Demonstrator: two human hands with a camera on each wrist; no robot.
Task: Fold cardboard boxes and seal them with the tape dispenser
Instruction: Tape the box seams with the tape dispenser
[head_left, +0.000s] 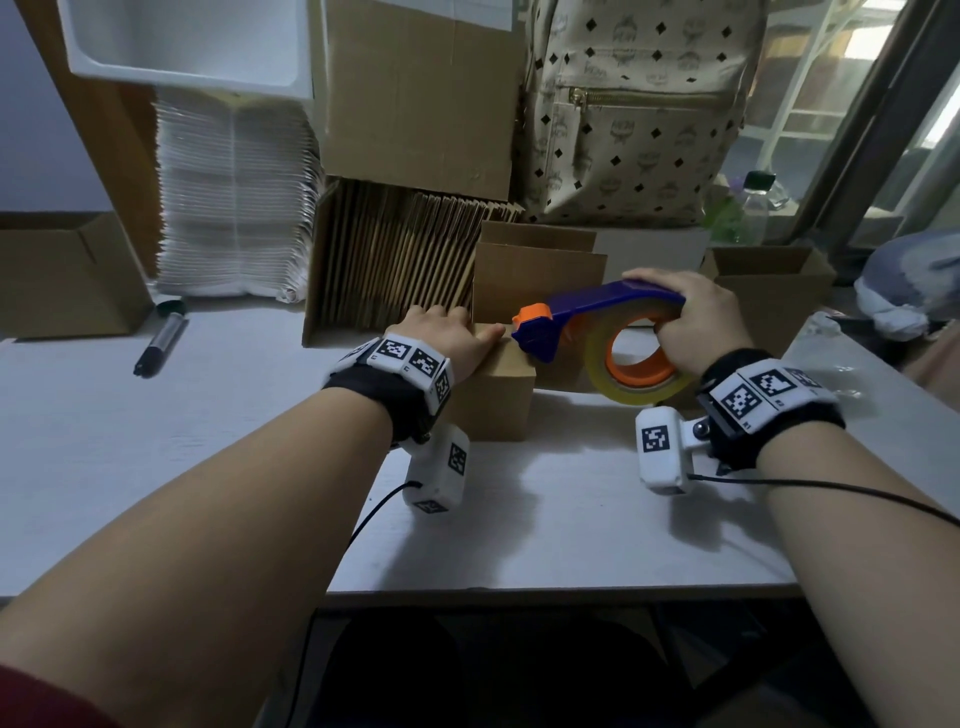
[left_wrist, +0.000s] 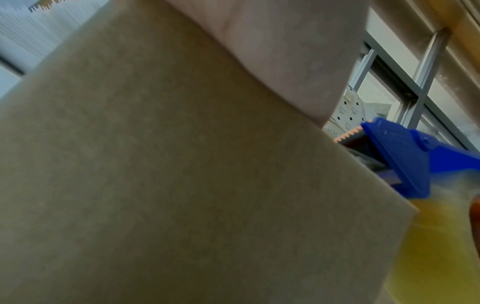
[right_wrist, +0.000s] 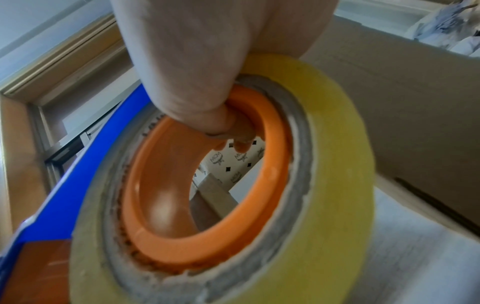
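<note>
While my left hand (head_left: 445, 336) lies flat on the top of the small box (head_left: 494, 396), fingers straight, it presses the flaps down so they do not spring up when the tape comes. The box stands on the table (head_left: 156, 441), just in front of me.

My right hand (head_left: 693, 317) grips the dispenser (head_left: 597, 317): the palm is over the blue arm and the fingers curl through the orange core of the roll (right_wrist: 324, 185), as the right wrist view shows. I hold it this way, I think, so I can push the blue head down on the box. The head with its toothed blade (left_wrist: 349, 134) is at the right edge of the box top, near my left fingers; I cannot tell if tape already touches the cardboard.

Behind the box stand an open box (head_left: 540, 280), a row of flat cardboards (head_left: 395, 260) and a backpack (head_left: 639, 104). On the backpack I read "MCM" in its pattern. A marker (head_left: 161, 343) lies far to the left.
</note>
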